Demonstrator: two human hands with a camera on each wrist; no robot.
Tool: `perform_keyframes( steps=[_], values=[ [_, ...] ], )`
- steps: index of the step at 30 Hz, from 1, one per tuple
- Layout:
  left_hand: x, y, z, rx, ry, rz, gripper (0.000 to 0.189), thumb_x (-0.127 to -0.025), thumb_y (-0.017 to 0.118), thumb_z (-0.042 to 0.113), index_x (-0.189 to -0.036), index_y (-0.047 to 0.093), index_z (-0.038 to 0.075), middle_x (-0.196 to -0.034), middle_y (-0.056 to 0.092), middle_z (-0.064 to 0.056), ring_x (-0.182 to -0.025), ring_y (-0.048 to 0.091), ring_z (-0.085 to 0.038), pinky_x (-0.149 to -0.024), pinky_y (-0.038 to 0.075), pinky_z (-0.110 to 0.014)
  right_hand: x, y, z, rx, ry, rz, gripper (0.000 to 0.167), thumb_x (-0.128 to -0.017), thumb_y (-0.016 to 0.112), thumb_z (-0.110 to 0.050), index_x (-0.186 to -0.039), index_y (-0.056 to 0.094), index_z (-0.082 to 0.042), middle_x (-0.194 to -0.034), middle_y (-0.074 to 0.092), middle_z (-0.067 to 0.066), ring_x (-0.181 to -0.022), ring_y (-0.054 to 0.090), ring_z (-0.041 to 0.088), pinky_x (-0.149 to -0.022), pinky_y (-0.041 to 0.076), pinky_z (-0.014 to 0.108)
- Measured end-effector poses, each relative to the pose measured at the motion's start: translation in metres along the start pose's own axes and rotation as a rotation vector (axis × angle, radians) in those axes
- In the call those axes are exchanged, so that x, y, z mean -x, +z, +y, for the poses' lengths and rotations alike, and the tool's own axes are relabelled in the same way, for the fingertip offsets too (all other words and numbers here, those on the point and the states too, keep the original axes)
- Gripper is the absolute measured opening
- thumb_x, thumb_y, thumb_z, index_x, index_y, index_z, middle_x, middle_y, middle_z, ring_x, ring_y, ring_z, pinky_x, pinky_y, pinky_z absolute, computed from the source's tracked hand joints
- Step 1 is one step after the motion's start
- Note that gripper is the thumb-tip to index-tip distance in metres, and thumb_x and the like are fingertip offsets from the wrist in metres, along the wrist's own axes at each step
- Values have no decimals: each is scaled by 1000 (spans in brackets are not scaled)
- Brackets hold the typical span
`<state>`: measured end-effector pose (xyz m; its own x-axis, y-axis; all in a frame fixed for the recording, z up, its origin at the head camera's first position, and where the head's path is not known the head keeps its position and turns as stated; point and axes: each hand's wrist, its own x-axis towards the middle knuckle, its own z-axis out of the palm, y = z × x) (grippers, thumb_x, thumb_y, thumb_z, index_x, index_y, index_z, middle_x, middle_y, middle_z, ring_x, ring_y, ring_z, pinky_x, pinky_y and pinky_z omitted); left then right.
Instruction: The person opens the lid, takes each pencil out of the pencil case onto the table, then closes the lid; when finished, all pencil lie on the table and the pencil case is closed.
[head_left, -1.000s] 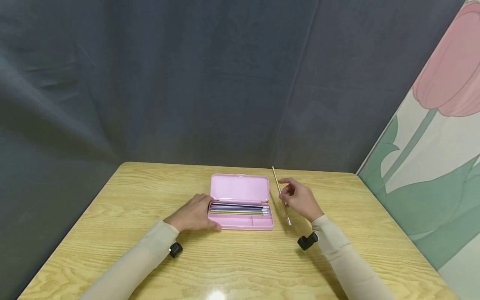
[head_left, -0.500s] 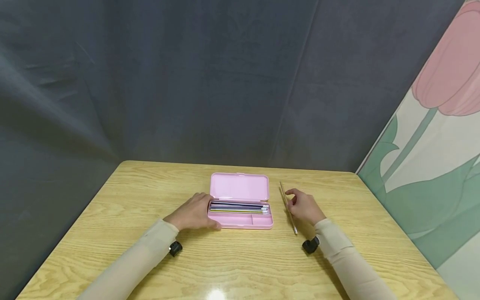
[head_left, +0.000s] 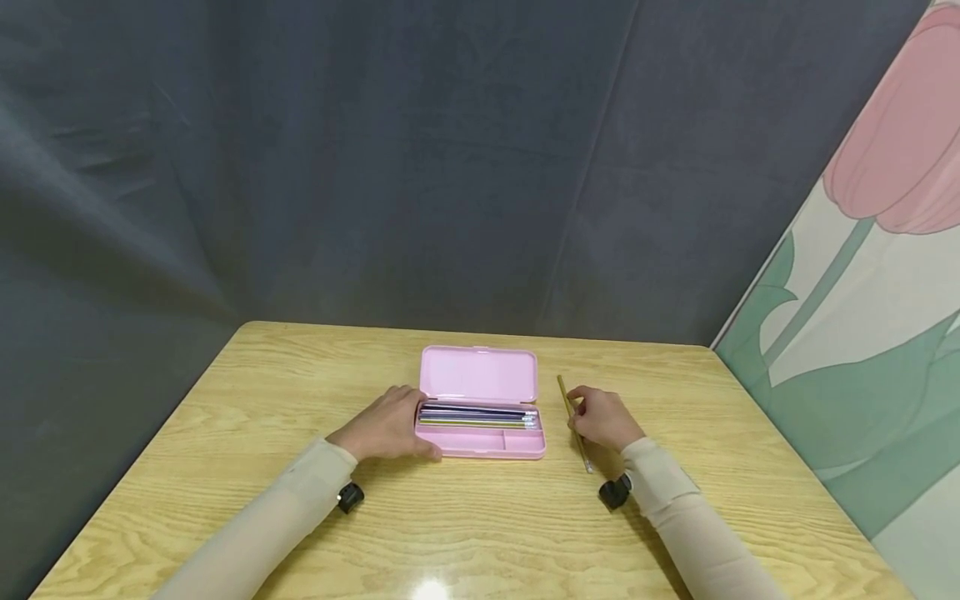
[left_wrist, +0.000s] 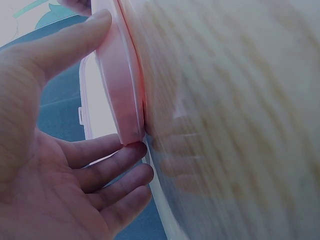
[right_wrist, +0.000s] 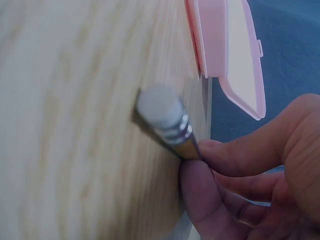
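A pink pencil case (head_left: pixel 480 455) lies unfolded on the table, its lid (head_left: pixel 480 373) laid back. Several pencils (head_left: pixel 476 414) fill the long rear compartment, white erasers toward the right. My left hand (head_left: pixel 386 423) holds the case by its left end, thumb along the front wall (left_wrist: pixel 117 75) and fingertips against the end. To the right of the case, my right hand (head_left: pixel 606 417) pinches a yellowish pencil (head_left: pixel 564 393) between thumb and fingers. That pencil slants, its white eraser (right_wrist: pixel 159 105) pointing toward me, close over the wood in the right wrist view.
The wood-grain table (head_left: pixel 465 525) extends around the case to both sides. A dark curtain (head_left: pixel 420 167) hangs behind its far edge, and a tulip-patterned cloth (head_left: pixel 885 250) hangs at the right. Black wrist cameras (head_left: pixel 350 497) sit below both cuffs.
The right hand has brought its pencil down and nearer to me, slightly rightward overall. My left hand stays in place at the end of the case.
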<state>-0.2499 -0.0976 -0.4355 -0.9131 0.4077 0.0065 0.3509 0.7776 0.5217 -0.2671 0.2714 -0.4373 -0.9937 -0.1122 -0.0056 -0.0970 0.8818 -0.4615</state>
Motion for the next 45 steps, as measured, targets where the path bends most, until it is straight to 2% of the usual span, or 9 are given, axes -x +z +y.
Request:
perform_keyframes(
  steps=[7,10,14,17,19,25,30,37,45],
  values=[
    [0,2,-1,3,-12,-1,91,-65,91,52,-134,57,4,-131,62,-10,-120,55,-25,-109,46,-46,2,-1,-3,-43,33,-18,46,-87,70,-7,-131,60,4,-93,70,12,-58,65,11,-54,55,26],
    [0,2,-1,3,-20,0,91,-65,91,53,-134,57,4,-131,62,-9,-120,55,-25,-109,46,-45,1,-5,-6,-16,9,19,44,-89,70,-10,-129,61,3,-92,70,12,-63,64,12,-57,54,26],
    [1,2,-1,2,-22,-2,92,-65,91,53,-134,57,4,-131,62,-9,-120,55,-25,-109,46,-46,-3,-9,-16,23,-112,173,31,-89,70,-12,-118,68,-1,-86,70,7,-68,60,14,-63,50,29],
    [0,1,-2,-1,-18,-1,92,-65,91,53,-135,57,3,-132,62,-10,-120,55,-25,-109,47,-46,-5,-12,-31,-20,-233,276,21,-89,72,-11,-108,71,-3,-86,72,5,-73,64,15,-68,54,32],
    [-1,1,-2,-3,-15,1,92,-65,91,53,-134,57,3,-131,62,-10,-120,55,-25,-109,47,-46,-5,-11,-42,-66,-315,296,19,-88,75,-8,-106,72,-4,-89,73,6,-79,67,16,-72,58,34],
    [-1,3,-2,11,-15,7,91,-64,92,52,-133,58,3,-129,63,-9,-120,55,-25,-109,46,-46,-5,6,-73,-125,-458,190,25,-86,77,-3,-111,72,-3,-103,75,11,-93,71,20,-86,61,40],
    [-1,3,-3,2,-19,15,91,-64,92,53,-133,58,4,-129,62,-9,-120,55,-25,-108,47,-45,-9,23,-90,-99,-543,123,26,-86,77,-2,-111,73,-4,-105,75,10,-93,72,21,-86,61,38],
    [-2,3,-3,-5,-14,19,89,-64,92,53,-131,58,5,-124,63,-7,-115,55,-22,-104,48,-44,-12,47,-97,-31,-591,66,26,-83,78,-5,-108,74,-11,-102,76,0,-91,69,10,-84,59,31],
    [-3,4,-4,-8,-9,17,91,-64,92,54,-132,58,4,-126,63,-8,-116,56,-23,-105,48,-44,-13,55,-100,13,-617,21,26,-84,76,-3,-110,75,-9,-100,75,1,-88,66,9,-85,58,32]
  ],
)
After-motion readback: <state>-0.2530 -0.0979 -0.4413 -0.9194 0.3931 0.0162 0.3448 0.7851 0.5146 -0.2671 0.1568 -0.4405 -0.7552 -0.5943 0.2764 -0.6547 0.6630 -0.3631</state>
